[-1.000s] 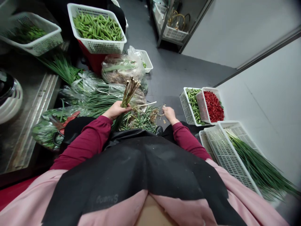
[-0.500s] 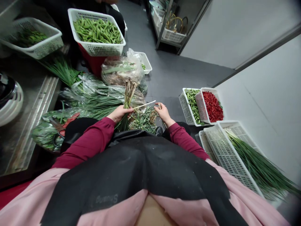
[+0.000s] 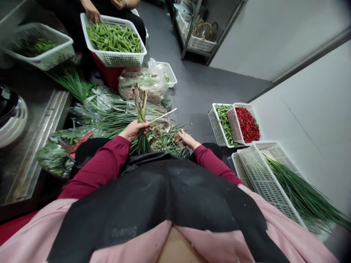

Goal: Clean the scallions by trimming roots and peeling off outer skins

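Note:
My left hand [image 3: 135, 129] is closed around a bunch of scallions [image 3: 140, 104], their brown, dirty root ends pointing up and green leaves hanging below the fist. One peeled white scallion stalk [image 3: 164, 115] juts from that grip toward the right. My right hand [image 3: 187, 139] is low over the right edge of a heap of green and brown trimmings [image 3: 166, 138], its fingers slightly apart. Brownish scraps lie at those fingertips, and whether any touch them is hard to see. More long scallions [image 3: 117, 118] lie in plastic left of the heap.
A co-worker's hand [image 3: 94, 14] reaches into a basket of green peppers [image 3: 115, 58]. At right stand baskets of green peppers [image 3: 216, 124] and red chillies [image 3: 233, 122], and a basket [image 3: 270, 184] with cleaned scallions. Scissors [image 3: 67, 146] rest on bagged greens [image 3: 53, 157].
My left hand and its bunch have shifted slightly left. My right hand has dropped from beside the white stalk's tip to the trimmings. The co-worker's hand has come into the pepper basket.

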`<action>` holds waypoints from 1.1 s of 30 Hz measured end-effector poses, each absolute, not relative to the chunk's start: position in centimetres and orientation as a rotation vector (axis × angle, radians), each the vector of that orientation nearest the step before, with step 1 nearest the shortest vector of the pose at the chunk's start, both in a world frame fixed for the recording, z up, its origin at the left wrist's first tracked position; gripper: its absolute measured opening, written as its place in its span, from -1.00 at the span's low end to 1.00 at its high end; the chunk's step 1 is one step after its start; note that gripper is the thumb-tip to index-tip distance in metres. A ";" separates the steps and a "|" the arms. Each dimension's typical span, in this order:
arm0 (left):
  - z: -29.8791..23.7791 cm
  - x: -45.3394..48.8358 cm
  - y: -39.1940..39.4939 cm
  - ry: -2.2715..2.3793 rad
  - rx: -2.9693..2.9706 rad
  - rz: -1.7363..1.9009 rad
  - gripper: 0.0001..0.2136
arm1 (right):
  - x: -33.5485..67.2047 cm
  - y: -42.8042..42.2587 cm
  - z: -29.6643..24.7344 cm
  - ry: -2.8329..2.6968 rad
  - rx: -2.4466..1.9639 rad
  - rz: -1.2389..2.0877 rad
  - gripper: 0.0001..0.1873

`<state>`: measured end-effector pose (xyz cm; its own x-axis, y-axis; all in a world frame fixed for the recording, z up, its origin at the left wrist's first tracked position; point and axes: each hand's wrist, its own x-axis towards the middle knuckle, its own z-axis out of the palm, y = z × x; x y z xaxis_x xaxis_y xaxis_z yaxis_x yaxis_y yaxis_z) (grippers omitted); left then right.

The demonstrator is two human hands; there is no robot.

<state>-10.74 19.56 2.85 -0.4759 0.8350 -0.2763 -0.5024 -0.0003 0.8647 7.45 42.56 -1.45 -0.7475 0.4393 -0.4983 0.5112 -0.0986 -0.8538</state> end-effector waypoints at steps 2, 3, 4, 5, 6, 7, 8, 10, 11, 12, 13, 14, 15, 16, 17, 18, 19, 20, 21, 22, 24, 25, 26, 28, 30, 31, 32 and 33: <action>2.4 -10.5 19.9 1.286 0.406 1.631 -0.77 | 6.7 41.4 -0.6 2.039 0.970 -2.044 -0.50; 2.2 -10.3 20.1 1.305 0.409 1.609 -0.76 | 6.2 40.9 0.1 2.028 0.963 -2.086 -0.45; 2.0 -10.1 20.3 1.316 0.411 1.592 -0.75 | 5.8 40.5 1.0 2.016 0.939 -2.153 -0.43; 1.8 -9.8 20.5 1.319 0.414 1.581 -0.75 | 5.4 40.1 1.9 1.990 0.908 -2.230 -0.42; 1.7 -9.5 20.7 1.317 0.419 1.572 -0.74 | 5.1 39.8 2.8 1.945 0.863 -2.301 -0.44; 1.5 -9.2 20.9 1.311 0.423 1.563 -0.74 | 4.9 39.4 3.7 1.892 0.802 -2.358 -0.47; 1.4 -8.9 21.1 1.301 0.429 1.552 -0.73 | 4.8 39.1 4.4 1.839 0.730 -2.394 -0.50; 1.2 -8.3 21.4 1.267 0.447 1.510 -0.72 | 4.6 38.7 5.4 1.792 0.634 -2.404 -0.56; 1.2 -8.0 21.6 1.247 0.452 1.480 -0.71 | 4.4 38.6 5.6 1.818 0.639 -2.385 -0.57; 1.1 -7.8 21.7 1.228 0.445 1.455 -0.70 | 4.3 38.8 5.7 1.892 0.685 -2.358 -0.55; 1.1 -7.7 21.7 1.214 0.426 1.444 -0.69 | 4.2 39.0 5.8 2.017 0.762 -2.325 -0.54; 1.1 -7.7 21.8 1.201 0.397 1.442 -0.67 | 4.0 39.5 5.8 2.180 0.855 -2.289 -0.53; 1.1 -7.8 21.8 1.182 0.365 1.444 -0.66 | 3.9 40.1 5.9 2.354 0.952 -2.259 -0.55; 1.1 -7.9 21.8 1.155 0.335 1.449 -0.65 | 3.8 40.6 6.0 2.510 1.034 -2.242 -0.58; 1.0 -8.0 21.9 1.120 0.316 1.451 -0.65 | 3.7 41.1 6.1 2.628 1.092 -2.240 -0.62; 1.1 -8.2 21.9 1.079 0.315 1.443 -0.66 | 3.6 41.4 6.3 2.698 1.118 -2.250 -0.65; 1.1 -8.2 21.9 1.041 0.326 1.429 -0.66 | 3.5 41.4 6.4 2.730 1.100 -2.251 -0.68; 1.1 -8.2 22.0 1.011 0.344 1.419 -0.66 | 3.5 41.1 6.5 2.744 1.035 -2.224 -0.71; 1.1 -8.2 22.1 0.991 0.370 1.412 -0.65 | 3.4 40.6 6.5 2.740 0.929 -2.165 -0.74; 1.1 -8.0 22.3 0.979 0.400 1.403 -0.64 | 3.2 39.8 6.4 2.715 0.817 -2.094 -0.75; 1.2 -7.6 22.6 0.980 0.446 1.383 -0.65 | 2.9 38.1 5.8 2.620 0.672 -1.992 -0.75; 1.2 -7.4 22.7 1.001 0.460 1.377 -0.66 | 2.7 37.4 5.5 2.580 0.654 -1.968 -0.75; 1.3 -7.2 22.9 1.035 0.467 1.376 -0.67 | 2.5 36.8 5.0 2.557 0.659 -1.958 -0.75; 1.4 -6.9 23.1 1.129 0.470 1.390 -0.66 | 2.3 36.2 4.3 2.544 0.679 -1.954 -0.78; 1.5 -6.7 23.3 1.212 0.471 1.405 -0.63 | 2.1 36.1 3.7 2.516 0.709 -1.968 -0.81; 1.5 -6.6 23.3 1.237 0.470 1.408 -0.63 | 2.1 36.1 3.5 2.485 0.748 -1.983 -0.81; 1.5 -6.5 23.3 1.247 0.464 1.408 -0.63 | 2.1 36.1 3.4 2.453 0.804 -1.999 -0.82; 1.5 -6.5 23.4 1.242 0.455 1.410 -0.63 | 2.2 36.0 3.4 2.422 0.869 -2.024 -0.82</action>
